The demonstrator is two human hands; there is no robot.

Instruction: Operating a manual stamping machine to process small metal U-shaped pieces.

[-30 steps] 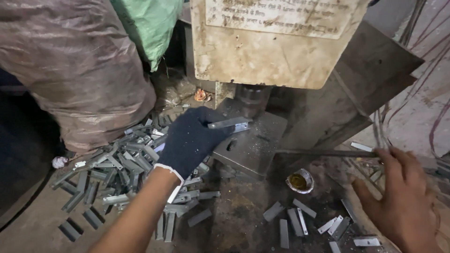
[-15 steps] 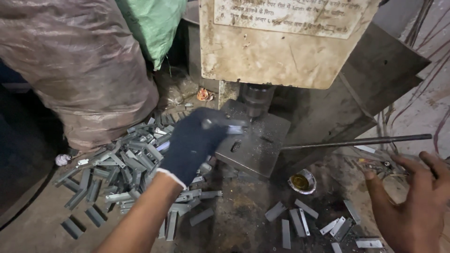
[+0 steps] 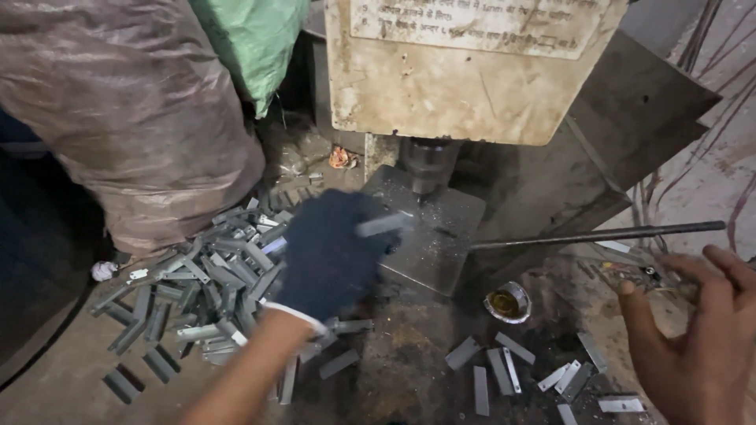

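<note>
My left hand [image 3: 331, 256], in a dark blue glove, grips a small grey metal strip [image 3: 383, 225] and holds it at the edge of the steel base plate [image 3: 441, 236], just below the press ram [image 3: 429, 165]. My bare right hand [image 3: 697, 338] hovers open at the right, fingers spread, holding nothing, a little below a long metal rod [image 3: 598, 234] that sticks out from the machine. A heap of grey metal strips [image 3: 213, 275] lies left of my gloved hand.
The beige press body [image 3: 465, 71] fills the top. A large brown sack [image 3: 134, 110] and a green bag [image 3: 252, 47] stand at the left. A small round tin [image 3: 506, 303] sits by the plate, with loose strips [image 3: 512, 366] near it.
My gloved left hand has drawn the strip slightly back and down from under the ram. My right hand has let go near the rod, moved right and spread its fingers.
</note>
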